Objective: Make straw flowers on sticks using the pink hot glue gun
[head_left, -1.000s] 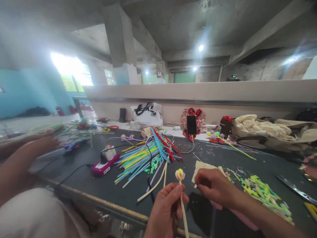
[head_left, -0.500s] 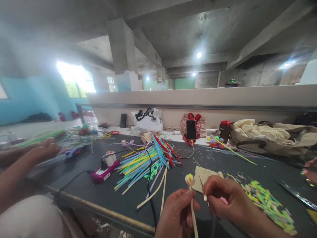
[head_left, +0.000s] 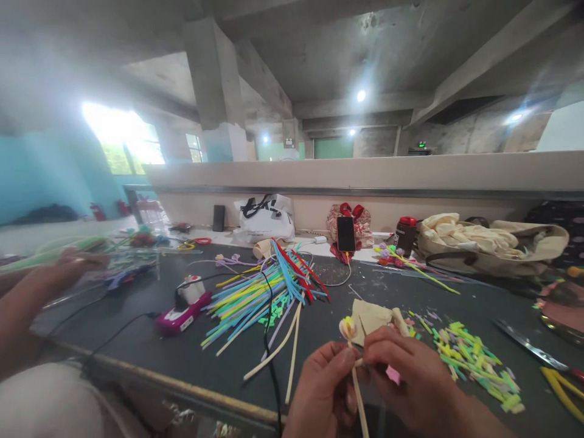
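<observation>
Low in the centre, my left hand is closed around the cream pipe-cleaner stem of a small flower. Its round cream-and-yellow head stands upright just above my thumb. My right hand pinches a short cream pipe-cleaner piece, whose end meets the stem just below the head. The fingertips of both hands are close together. A pink scrap shows by my right palm; whether it is held or lies on the table, I cannot tell. Behind my right fingers lies a beige cloth piece.
Colourful pipe cleaners lie left of centre, crossed by a black cable from a magenta power strip. Cut bits, scissors and yellow handles lie right. A phone leans behind. A co-worker's hand is at left.
My right hand has moved left, bringing the short cream piece from beside the flower to its stem. My left hand keeps its hold. The view has shifted slightly; the co-worker's hands moved.
</observation>
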A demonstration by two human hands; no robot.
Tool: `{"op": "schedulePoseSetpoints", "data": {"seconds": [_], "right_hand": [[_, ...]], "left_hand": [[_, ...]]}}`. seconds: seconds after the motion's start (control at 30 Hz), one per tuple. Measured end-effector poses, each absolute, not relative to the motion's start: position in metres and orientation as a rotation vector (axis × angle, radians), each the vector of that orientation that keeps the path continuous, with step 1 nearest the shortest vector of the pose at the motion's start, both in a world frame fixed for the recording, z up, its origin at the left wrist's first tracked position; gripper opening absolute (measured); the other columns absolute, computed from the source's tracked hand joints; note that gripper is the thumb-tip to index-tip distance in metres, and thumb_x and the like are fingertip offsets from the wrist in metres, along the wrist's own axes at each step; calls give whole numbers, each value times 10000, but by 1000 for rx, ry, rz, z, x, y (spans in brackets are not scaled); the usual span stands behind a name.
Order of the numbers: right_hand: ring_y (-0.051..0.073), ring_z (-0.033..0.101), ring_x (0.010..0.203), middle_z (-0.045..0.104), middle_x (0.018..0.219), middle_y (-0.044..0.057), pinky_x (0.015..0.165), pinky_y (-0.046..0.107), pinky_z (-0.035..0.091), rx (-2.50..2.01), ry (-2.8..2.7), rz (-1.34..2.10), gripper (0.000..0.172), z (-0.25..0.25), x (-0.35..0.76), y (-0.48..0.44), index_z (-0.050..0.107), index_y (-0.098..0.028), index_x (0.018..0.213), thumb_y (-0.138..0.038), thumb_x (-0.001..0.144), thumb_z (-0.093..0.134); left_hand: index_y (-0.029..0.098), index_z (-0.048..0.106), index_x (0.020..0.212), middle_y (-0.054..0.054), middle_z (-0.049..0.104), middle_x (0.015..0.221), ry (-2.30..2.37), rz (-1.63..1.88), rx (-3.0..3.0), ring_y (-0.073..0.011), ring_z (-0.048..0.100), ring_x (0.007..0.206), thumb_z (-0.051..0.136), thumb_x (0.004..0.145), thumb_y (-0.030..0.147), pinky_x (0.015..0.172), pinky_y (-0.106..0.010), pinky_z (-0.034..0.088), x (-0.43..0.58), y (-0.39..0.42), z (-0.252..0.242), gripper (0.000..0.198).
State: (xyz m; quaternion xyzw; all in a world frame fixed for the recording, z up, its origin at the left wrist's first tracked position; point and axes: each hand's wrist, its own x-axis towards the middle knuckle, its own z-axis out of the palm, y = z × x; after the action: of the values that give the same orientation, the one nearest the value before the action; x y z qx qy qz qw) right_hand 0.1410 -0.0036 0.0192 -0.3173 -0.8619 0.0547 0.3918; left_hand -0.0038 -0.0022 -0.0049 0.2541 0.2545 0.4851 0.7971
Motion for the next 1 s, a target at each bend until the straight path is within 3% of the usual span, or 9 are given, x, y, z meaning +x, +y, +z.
{"op": "schedulePoseSetpoints", "data": {"seconds": [0.17, 0.3, 0.4, 0.47, 0.67, 0.8, 1.0], "right_hand": [[130, 564, 692, 603, 746, 33, 642, 224, 439, -725, -2163, 168, 193, 20, 140, -9, 518, -192, 782, -11, 742, 464], [118, 545, 558, 587, 619, 6, 500, 201, 425, -1027, -1838, 767, 80, 25, 140, -11, 586, -168, 719, -174, 766, 521], [81, 495, 432, 552, 540, -20, 366, 153, 364, -1129, -1516, 1243, 176, 26, 141, -8, 595, -148, 714, -304, 775, 538], [63, 480, 403, 553, 536, -26, 337, 133, 340, -1095, -1432, 1383, 207, 25, 140, -7, 578, -137, 687, -336, 746, 578], [51, 456, 337, 544, 468, -42, 307, 132, 303, -1125, -1432, 1355, 186, 20, 134, -4, 543, -138, 616, -300, 665, 622], [51, 434, 317, 450, 396, -81, 315, 138, 288, -1192, -1473, 1334, 133, 21, 133, -3, 523, -143, 586, -223, 678, 576], [41, 416, 354, 428, 442, -84, 353, 145, 277, -1165, -1524, 1401, 129, 23, 136, -6, 506, -141, 602, -165, 724, 539]], "left_hand": [[129, 555, 616, 44, 504, 359, 582, 1065, 633, -2, 334, 245, 677, 643, 309, 272, -97, 238, -4, -4, -8, 219], [134, 559, 677, 32, 565, 423, 653, 1098, 619, 9, 323, 256, 695, 627, 284, 278, -96, 255, -6, -5, -7, 208], [140, 555, 715, 38, 575, 447, 642, 1108, 602, 17, 288, 259, 682, 646, 264, 261, -94, 202, -6, -6, -5, 190], [142, 553, 726, 49, 561, 435, 633, 1109, 605, 18, 281, 261, 669, 661, 258, 264, -92, 199, -5, -6, -5, 177], [135, 550, 685, 35, 578, 461, 617, 1117, 649, 16, 301, 252, 694, 627, 287, 258, -99, 234, -2, -4, -10, 218], [139, 552, 692, 29, 577, 441, 634, 1138, 647, 8, 322, 258, 707, 610, 294, 261, -94, 244, -2, -2, -12, 235], [132, 560, 677, 17, 590, 446, 627, 1131, 616, 11, 316, 256, 714, 600, 285, 264, -96, 254, -1, -4, -8, 230]]}}
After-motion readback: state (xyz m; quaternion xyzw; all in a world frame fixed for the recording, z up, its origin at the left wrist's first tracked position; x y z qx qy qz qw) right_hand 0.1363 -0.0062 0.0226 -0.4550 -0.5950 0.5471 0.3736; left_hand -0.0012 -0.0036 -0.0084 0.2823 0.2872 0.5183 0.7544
